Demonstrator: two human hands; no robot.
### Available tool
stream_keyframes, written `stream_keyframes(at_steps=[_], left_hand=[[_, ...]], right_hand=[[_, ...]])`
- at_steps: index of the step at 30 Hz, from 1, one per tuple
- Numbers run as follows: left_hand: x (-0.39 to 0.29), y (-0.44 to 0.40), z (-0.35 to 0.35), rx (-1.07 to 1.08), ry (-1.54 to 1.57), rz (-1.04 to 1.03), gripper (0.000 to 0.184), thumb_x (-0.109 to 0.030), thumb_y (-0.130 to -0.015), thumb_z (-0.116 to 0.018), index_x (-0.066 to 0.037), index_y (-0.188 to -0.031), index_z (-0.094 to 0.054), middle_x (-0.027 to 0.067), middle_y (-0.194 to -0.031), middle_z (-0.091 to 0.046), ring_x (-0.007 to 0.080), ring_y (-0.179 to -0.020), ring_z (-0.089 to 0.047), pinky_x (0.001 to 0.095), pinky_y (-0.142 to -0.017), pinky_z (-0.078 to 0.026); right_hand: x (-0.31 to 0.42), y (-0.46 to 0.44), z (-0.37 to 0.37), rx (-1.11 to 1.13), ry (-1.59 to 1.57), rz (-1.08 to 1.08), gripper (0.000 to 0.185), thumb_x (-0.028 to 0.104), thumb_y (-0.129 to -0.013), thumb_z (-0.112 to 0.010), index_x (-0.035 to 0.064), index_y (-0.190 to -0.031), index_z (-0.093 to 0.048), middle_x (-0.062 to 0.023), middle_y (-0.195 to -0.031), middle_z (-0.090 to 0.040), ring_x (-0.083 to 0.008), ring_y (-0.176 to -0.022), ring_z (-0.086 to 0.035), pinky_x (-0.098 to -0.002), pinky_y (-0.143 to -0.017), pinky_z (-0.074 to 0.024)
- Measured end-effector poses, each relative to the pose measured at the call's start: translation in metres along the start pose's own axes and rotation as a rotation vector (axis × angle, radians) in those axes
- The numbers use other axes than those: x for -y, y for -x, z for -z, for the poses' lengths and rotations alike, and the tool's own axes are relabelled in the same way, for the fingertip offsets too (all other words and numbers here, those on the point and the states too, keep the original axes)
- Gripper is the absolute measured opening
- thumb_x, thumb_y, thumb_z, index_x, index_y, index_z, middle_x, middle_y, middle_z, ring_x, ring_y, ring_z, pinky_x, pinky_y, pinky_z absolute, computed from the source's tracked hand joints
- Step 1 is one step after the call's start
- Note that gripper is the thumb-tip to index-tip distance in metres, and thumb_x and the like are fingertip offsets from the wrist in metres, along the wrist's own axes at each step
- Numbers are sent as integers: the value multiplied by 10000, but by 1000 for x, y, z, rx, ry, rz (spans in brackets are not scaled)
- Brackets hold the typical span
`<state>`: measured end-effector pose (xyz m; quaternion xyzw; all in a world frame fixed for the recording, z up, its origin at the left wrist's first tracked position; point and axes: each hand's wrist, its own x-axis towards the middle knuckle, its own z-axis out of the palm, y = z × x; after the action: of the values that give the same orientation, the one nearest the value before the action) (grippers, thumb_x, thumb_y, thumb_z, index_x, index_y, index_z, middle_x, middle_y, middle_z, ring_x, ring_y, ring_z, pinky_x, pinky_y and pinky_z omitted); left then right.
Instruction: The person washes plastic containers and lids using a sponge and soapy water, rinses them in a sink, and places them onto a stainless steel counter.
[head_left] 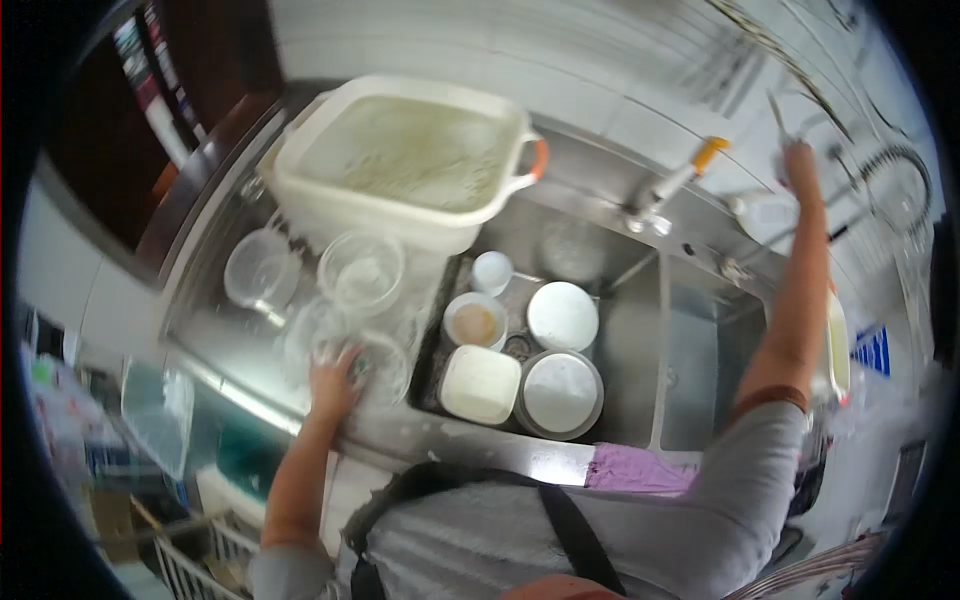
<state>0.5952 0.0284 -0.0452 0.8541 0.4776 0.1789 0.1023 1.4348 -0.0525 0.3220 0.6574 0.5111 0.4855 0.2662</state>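
My left hand (pixel 335 382) is at the front of the steel drainboard, its blurred fingers curled round a small greyish patch I cannot make out. It touches or lies over clear plastic tubs, one a clear tub (pixel 383 368) beside it. Behind these stand another clear tub (pixel 362 272) and a clear tub on its side (pixel 262 270). Far to the right, my right hand (pixel 797 160) is raised near the tiled wall, fingers closed. A thin, pale, stick-like thing (pixel 776 110) juts up from it; its kind is blurred. A white bottle (pixel 768 215) stands just below that hand.
A large cream basin (pixel 400 215) of cloudy water sits at the back left. The sink (pixel 625 350) contains a square white tub (pixel 481 384), round white containers (pixel 562 318) and a small cup (pixel 492 272). An orange-handled tap (pixel 680 185) rises behind it. A purple cloth (pixel 640 470) drapes the front edge.
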Motion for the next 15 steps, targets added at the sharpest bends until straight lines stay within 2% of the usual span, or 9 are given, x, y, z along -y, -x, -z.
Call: stream_keyframes(at_steps=[1,2,3,4,6,8,9,11,15], left_hand=[[-1,1,1,5,11,20,488,-265,-710,-734,-185,-1173,-601,123,-1264,-523,381,-1201,-444,530,-1023,-307],[-2,4,4,9,14,68,488,-265,-710,-734,-185,-1173,-601,123,-1264,-523,381,-1201,-444,530,-1023,-307],[-3,4,7,31,27,56,489,-271,-709,-734,-199,-1174,-603,115,-1281,-513,386,-1199,-443,536,-1028,-298],[-2,-2,8,46,42,37,489,-277,-708,-733,-214,-1175,-604,108,-1297,-502,390,-1197,-442,541,-1034,-289],[13,-1,-8,23,128,87,498,-276,-704,-734,-216,-1181,-602,104,-1313,-489,393,-1204,-437,550,-1043,-272],[21,-1,-8,-96,67,134,547,-265,-686,-740,-224,-1210,-589,102,-1345,-462,392,-1247,-403,588,-1062,-210],[23,-7,2,-153,59,178,561,-269,-684,-740,-222,-1221,-584,104,-1359,-447,388,-1277,-369,597,-1067,-184],[24,-16,20,-237,-34,225,585,-276,-679,-744,-223,-1237,-577,104,-1389,-414,375,-1327,-303,605,-1078,-145],[17,-22,53,-305,-137,201,534,-262,-693,-749,-230,-1206,-603,90,-1422,-392,354,-1346,-273,582,-1094,-124]], right_hand=[[-4,7,-20,206,-147,-166,202,143,-819,-525,-8,-792,-655,-204,-857,-651,-361,-757,-632,-423,-714,-508],[-2,20,-29,230,-198,-306,202,127,-822,-515,-12,-807,-660,-212,-842,-649,-353,-762,-635,-420,-691,-512],[13,7,29,515,-736,-736,246,131,-835,-464,-51,-916,-607,-263,-912,-647,-377,-892,-646,-438,-755,-516],[2,14,-53,355,-330,-320,235,110,-869,-491,-36,-951,-656,-207,-758,-645,-341,-806,-654,-406,-707,-522],[91,-19,223,578,-925,-646,275,145,-903,-509,-56,-1044,-633,-200,-816,-647,-273,-799,-664,-357,-721,-517],[131,-30,220,102,-1196,-240,326,185,-900,-543,4,-1165,-593,-166,-859,-659,-252,-860,-659,-337,-740,-504],[167,-43,243,68,-1416,-203,339,218,-899,-591,14,-1170,-590,-142,-917,-668,-235,-896,-653,-316,-785,-488],[250,-72,283,-185,-1469,-10,324,174,-891,-592,8,-1168,-565,-154,-1002,-652,-277,-928,-627,-342,-856,-470],[423,-162,303,-14,-1679,230,258,158,-866,-595,8,-1074,-574,-210,-982,-630,-316,-914,-616,-409,-791,-462]])
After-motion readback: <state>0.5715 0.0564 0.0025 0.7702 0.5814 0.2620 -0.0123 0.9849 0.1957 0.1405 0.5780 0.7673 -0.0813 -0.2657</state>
